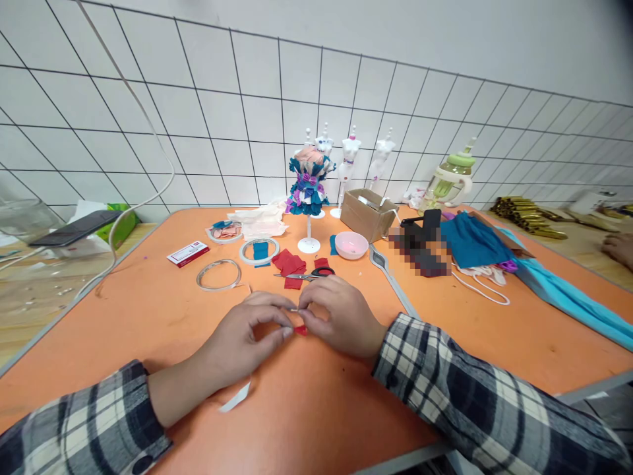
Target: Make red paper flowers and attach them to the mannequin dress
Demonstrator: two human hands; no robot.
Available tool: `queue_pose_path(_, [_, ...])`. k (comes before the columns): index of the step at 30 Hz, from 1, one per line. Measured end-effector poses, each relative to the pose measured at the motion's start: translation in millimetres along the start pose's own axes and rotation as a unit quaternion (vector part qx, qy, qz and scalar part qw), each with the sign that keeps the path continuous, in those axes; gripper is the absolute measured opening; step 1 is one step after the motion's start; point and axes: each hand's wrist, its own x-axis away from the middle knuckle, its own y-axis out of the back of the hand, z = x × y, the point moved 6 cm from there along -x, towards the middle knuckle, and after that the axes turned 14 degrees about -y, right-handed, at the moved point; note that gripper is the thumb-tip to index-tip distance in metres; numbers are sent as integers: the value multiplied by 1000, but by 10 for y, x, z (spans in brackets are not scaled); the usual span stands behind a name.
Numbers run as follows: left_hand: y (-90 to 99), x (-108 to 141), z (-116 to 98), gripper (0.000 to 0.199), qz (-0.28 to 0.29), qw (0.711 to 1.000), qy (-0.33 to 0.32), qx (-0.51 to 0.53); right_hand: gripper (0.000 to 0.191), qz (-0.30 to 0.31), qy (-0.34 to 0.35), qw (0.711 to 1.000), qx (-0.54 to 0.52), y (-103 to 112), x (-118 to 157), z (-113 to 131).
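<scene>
My left hand (250, 330) and my right hand (341, 313) meet above the orange tabletop, fingertips almost touching. Between them shows a small red piece of crinkled material (301, 330), at the tip of my left thumb. A tiny white bit (294, 309) sits at the pinched fingertips of my right hand; the fingers partly cover it. Just beyond lie black-and-red scissors (324, 272) over red crinkled pieces (289, 262). A white strip (235, 398) rests near my left wrist. One roll of tape (218, 274) lies left of the scissors, another (242, 251) behind it.
A small dress form (310, 188) wears teal, purple and peach ruffles, with white forms (349, 158) behind. Nearby stand a cardboard box (366, 216), a pink bowl (351, 245) and a green-lidded bottle (448, 181). Teal cloth (475, 239) lies right. A co-worker's hand (618, 247) shows at far right.
</scene>
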Motion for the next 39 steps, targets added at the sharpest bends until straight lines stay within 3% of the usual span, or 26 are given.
queue_pose_path(2, [79,1,101,19,-58,997,51,2,3,-21,-83,993,-79,40,-26,-68])
queue_pose_path(4, [138,-1,170,26,-105,990,91,19,5,9,-192,964,-185,-30,-14,-143])
queue_pose_path(8, [150,-17,186,30,-141,981,123,58,17,150,-372,839,-367,-389,140,-164])
queue_pose_path(11, [121,-8,161,28,-147,979,123,72,25,161,-407,795,-420,-514,196,-165])
queue_pose_path(16, [88,14,150,26,-143,980,115,81,33,109,-420,764,-476,-534,182,-244])
queue_pose_path(23, [70,9,60,20,-137,987,58,67,39,102,-453,730,-500,-535,209,-215])
queue_pose_path(32, [98,-8,1,17,-145,989,15,27,40,89,-454,730,-503,-543,195,-203])
queue_pose_path(39, [102,-3,28,20,-140,989,29,37,38,82,-437,756,-481,-548,199,-196])
